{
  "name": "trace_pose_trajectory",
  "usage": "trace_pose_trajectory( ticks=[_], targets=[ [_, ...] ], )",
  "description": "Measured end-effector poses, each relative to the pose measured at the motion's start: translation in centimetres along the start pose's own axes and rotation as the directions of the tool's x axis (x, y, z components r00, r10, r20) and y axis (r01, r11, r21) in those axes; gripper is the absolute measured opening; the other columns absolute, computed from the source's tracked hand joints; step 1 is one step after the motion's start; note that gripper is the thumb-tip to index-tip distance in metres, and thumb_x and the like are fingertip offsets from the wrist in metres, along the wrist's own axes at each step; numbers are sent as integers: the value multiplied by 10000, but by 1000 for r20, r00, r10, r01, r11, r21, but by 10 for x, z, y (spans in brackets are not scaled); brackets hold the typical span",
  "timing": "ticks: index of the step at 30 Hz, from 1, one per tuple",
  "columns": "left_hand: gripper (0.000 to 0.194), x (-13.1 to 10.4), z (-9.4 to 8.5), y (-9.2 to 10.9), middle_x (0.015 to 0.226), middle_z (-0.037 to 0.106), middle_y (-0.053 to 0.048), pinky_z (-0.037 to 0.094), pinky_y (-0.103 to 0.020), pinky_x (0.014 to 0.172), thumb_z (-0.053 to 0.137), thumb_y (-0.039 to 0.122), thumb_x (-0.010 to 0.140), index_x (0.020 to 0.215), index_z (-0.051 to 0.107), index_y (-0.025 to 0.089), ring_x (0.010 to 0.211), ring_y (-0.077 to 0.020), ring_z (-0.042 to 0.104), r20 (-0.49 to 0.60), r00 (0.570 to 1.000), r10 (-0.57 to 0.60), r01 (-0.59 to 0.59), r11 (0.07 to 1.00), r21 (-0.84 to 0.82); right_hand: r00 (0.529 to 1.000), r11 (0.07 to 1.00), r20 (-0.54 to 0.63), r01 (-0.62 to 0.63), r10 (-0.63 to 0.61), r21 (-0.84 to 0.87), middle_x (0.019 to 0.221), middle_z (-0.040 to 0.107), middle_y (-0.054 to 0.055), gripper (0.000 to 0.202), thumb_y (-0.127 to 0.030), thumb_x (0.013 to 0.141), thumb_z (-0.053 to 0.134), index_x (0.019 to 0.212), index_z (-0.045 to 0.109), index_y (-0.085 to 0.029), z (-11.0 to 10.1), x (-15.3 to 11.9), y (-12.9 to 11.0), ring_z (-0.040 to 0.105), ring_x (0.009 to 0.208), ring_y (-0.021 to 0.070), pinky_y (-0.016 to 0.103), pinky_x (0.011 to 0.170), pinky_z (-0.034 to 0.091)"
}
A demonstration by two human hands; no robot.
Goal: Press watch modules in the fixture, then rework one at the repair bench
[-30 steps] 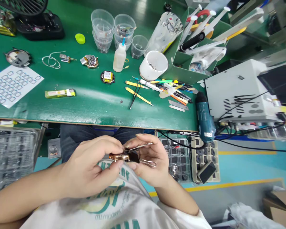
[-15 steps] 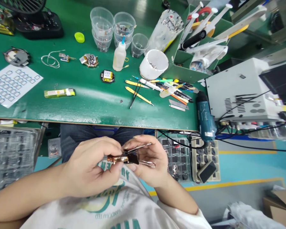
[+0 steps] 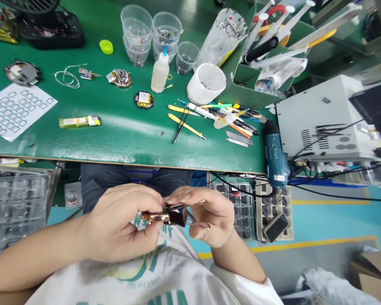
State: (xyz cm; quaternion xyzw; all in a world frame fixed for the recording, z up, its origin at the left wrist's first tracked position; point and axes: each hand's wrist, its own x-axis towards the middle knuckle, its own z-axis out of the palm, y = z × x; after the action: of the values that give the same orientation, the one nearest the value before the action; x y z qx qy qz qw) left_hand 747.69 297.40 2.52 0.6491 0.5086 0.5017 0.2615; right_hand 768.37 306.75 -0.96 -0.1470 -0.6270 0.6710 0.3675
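In front of my lap, my left hand pinches a copper-coloured watch case between thumb and fingers, seen edge-on. A black binder clip sits at the right edge of the case, its jaws around that edge. My right hand is closed about the clip, thumb by the lower wire handle and fingers over the upper one. Part of the upper handle is hidden by those fingers. Both hands are below the front edge of the green bench.
On the bench lie tweezers, yellow-handled tools, a dropper bottle, an opened watch and a white cup. A blue heat gun hangs at the right edge. Parts trays stand below to the right.
My right hand has shifted slightly to the right, its fingers and thumb now nearer the ends of the clip's wire handles. My left hand keeps its hold on the watch case.
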Motion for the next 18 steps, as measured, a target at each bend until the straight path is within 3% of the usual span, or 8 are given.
trace_pose_trajectory(
  ticks=[9, 18],
  targets=[
    [234, -2, 0, -2, 843, 797, 3, 657, -230, 714, 655, 87, 836, 1008, 626, 244, 735, -144, 784, 7, 1000, -8, 8, 1000, 5, 998, 981, 49, 53, -45, -186, 1059, 863, 80, 380, -428, 949, 828, 1300, 757, -299, -8, 5, -11, 849, 932, 258, 383, 777, 709],
    [222, -2, -3, -2, 856, 802, -5, 650, -248, 723, 656, 96, 853, 1006, 618, 251, 754, -154, 782, 74, 997, -18, 15, 999, 38, 995, 966, 73, 84, -68, -243, 1041, 864, 94, 413, -418, 937, 840, 1314, 756, -273, -10, 7, -18, 841, 864, 247, 367, 759, 700]
  ],
)
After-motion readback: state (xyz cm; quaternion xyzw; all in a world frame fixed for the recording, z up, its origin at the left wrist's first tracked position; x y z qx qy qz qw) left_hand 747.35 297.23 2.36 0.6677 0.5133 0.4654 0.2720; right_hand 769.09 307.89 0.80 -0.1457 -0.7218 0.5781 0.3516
